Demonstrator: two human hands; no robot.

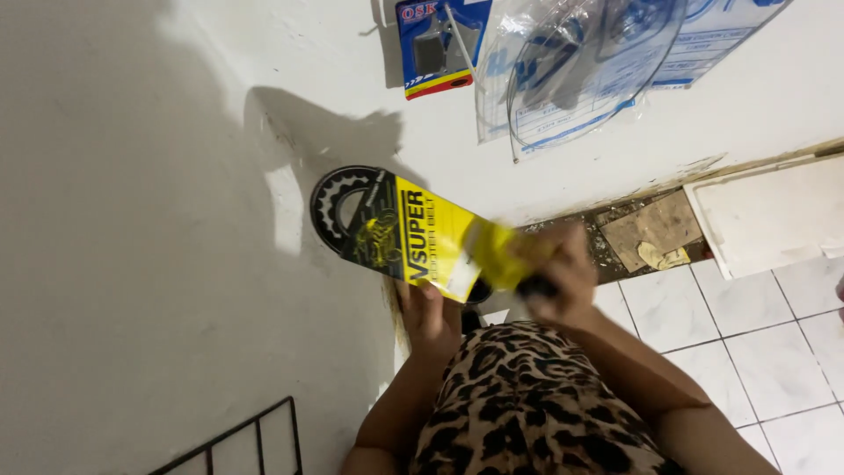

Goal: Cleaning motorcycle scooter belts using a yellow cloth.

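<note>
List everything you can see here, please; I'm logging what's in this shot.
belt: one, black, toothed, sticking out of the sleeve, against the wall
sleeve: one, yellow and black card, around the belt, held in both hands
small pack: one, blue and red, hanging on the wall at top
clear bags: several, transparent with blue print, hanging beside the small pack
wall: one, white
grid: one, black wire, bottom left
floor tiles: many, white, at right
board: one, white, lying by the wall's foot
left hand: one, under the sleeve
right hand: one, blurred, on the sleeve's end
</note>
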